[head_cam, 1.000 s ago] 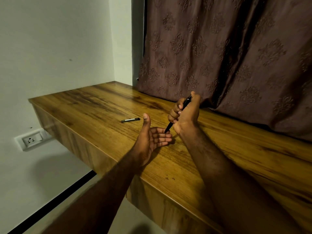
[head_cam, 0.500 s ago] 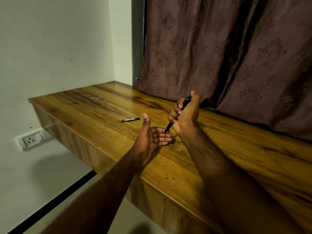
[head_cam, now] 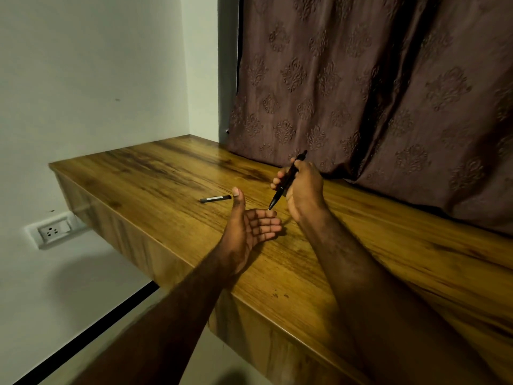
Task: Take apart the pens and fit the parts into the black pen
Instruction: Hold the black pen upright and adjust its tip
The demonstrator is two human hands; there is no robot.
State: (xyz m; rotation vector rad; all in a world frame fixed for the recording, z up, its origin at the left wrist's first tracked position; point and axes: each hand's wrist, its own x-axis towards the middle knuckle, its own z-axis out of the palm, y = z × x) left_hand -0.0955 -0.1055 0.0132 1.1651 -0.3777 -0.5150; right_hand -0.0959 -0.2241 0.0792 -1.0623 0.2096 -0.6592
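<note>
Black pen held tip-down over open palm.
Right hand grips it; left hand lies spread beneath, likely to catch parts.

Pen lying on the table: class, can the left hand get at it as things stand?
Probably yes: the left hand is open and empty, and only bare table lies between it and the pen.

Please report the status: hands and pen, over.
Right hand grips black pen, tip down. Left hand open, palm up, below the tip. Other pen lies on table, apart.
</note>
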